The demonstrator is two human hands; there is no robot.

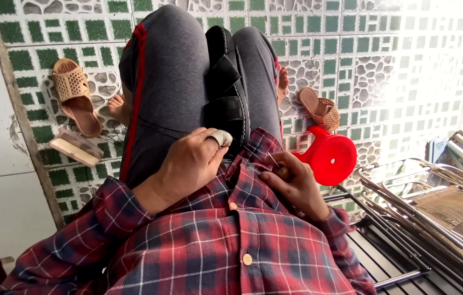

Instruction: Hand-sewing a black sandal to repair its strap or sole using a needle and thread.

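A black shoe (226, 82) lies sole-up between my knees on grey trousers (168, 76) with a red side stripe. My left hand (188, 164) rests at the shoe's near end, its thumb wrapped in a white guard (222, 137) that touches the shoe. My right hand (296, 186) is closed on a small awl with a brown wooden handle (283, 172); its thin metal tip (273, 159) points toward the shoe. My red plaid shirt (215, 240) fills the bottom of the view.
Two tan perforated sandals, one on the left (75, 95) and one on the right (319, 109), lie on the green and white tiled floor. A brush (75, 146) lies at left. A red plastic stool (330, 158) and folded metal chairs (428, 202) stand at right.
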